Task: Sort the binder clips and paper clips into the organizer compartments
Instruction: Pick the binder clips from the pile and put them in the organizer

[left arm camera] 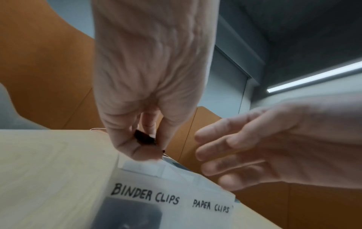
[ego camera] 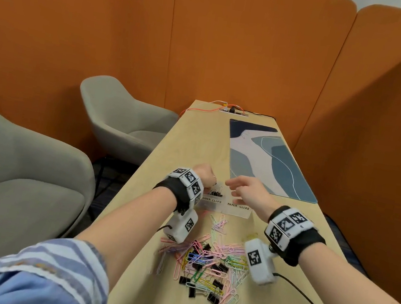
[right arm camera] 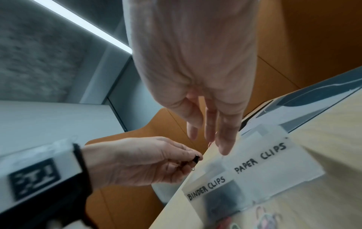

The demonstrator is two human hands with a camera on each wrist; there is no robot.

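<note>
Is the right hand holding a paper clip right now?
No, the right hand hangs over the organizer with straight, bare fingers, holding nothing.

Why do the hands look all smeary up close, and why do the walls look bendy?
Left wrist view: the right hand is smeared by motion blur, yet the BINDER CLIPS label reads clearly. Right wrist view: the left hand, pinching a black binder clip, is soft too, and a ceiling light strip glares. Head view: the wide lens bows the orange partitions.
</note>
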